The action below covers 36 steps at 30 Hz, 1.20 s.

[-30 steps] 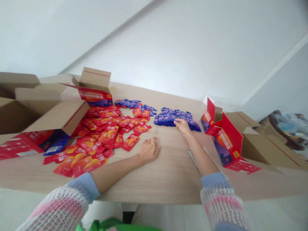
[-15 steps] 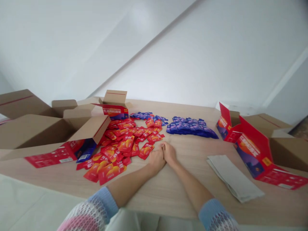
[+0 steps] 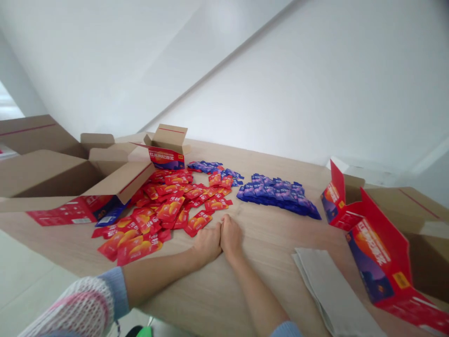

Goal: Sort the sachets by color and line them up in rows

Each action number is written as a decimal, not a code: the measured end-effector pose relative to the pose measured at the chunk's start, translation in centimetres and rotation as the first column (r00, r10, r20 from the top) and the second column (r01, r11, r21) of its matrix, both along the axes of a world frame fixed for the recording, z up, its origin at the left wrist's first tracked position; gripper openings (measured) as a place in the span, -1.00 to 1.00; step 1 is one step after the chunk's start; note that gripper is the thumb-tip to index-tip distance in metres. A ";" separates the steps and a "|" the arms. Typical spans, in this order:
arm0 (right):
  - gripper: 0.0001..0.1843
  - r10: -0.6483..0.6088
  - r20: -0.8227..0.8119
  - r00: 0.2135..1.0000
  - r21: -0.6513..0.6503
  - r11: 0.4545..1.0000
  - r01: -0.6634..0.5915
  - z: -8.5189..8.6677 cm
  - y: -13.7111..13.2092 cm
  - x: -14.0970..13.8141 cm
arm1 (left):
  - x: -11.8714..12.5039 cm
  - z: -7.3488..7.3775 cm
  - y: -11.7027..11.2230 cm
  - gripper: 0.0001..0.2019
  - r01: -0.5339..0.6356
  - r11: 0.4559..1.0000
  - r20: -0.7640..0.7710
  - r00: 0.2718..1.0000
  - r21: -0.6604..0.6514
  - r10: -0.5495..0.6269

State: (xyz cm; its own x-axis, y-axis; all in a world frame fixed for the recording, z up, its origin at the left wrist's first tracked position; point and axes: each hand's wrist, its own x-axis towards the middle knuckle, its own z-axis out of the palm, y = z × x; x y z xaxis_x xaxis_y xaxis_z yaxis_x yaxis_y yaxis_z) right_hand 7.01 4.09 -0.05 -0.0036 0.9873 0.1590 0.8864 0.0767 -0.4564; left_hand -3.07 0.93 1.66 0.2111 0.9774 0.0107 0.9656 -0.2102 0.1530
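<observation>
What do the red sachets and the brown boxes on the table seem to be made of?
The red sachets look like glossy printed plastic film, possibly foil-lined, since they shine and lie limp. The brown boxes look like matte cardboard: plain flaps, folded edges.

1. Bright, even daylight-like light washes the white wall [image 3: 280, 79] pale, with no source in view.
2. Shadows are soft; the darkest lie inside the cardboard box [image 3: 52, 180] at far left.
3. The red sachets [image 3: 168, 210] are fairly sharp, with no strong glare.
4. Wide-angle distortion — strongest at near left and right — bends the edges.
</observation>
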 end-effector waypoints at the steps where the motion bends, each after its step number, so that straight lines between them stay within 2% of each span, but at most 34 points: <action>1: -0.69 0.010 -0.001 1.000 0.000 1.000 -0.010 0.0 -0.1 0.0 | 0.0 0.1 -0.1 -0.59 -0.008 1.000 0.000 1.000 -0.007 0.008; 5: -0.68 0.036 -0.031 0.999 0.012 0.999 -0.036 -0.2 -0.2 0.2 | 0.2 0.2 -0.3 -0.56 -0.028 0.999 0.011 1.000 -0.038 0.029; 11: -0.67 0.026 -0.058 0.998 -0.016 0.999 -0.027 -0.6 -0.1 0.2 | 0.4 -0.6 -0.3 -0.56 -0.057 0.998 0.120 0.991 -0.011 0.058; 18: -0.66 0.014 -0.039 0.999 -0.019 1.000 -0.014 -0.2 0.0 0.1 | 0.6 -0.1 -0.4 -0.56 -0.074 0.997 0.090 0.993 -0.025 0.076; 22: -0.66 0.004 -0.021 1.000 -0.006 1.000 -0.004 -0.1 -0.1 0.2 | 0.8 0.6 -0.7 -0.58 -0.050 0.998 0.065 0.996 -0.045 0.053; 25: -0.65 0.006 -0.009 1.000 0.008 1.000 -0.006 -0.8 0.0 0.5 | 1.0 0.8 -0.9 -0.58 -0.037 0.998 0.078 0.996 -0.047 0.041; 29: -0.60 0.023 -0.044 0.999 0.063 0.998 -0.020 -2.8 0.4 1.7 | 1.3 0.3 -1.0 -0.58 0.008 0.999 0.111 0.994 -0.036 -0.004; 32: -0.55 -0.008 -0.088 0.996 0.091 0.996 0.016 -3.9 0.2 2.8 | 1.4 -0.1 -1.1 -0.57 0.069 0.997 0.130 0.989 -0.016 -0.067; 36: -0.54 -0.117 -0.089 0.989 0.112 0.986 0.127 -3.6 -0.9 3.4 | 1.4 -0.6 -1.1 -0.61 0.161 0.987 0.157 0.975 -0.007 -0.158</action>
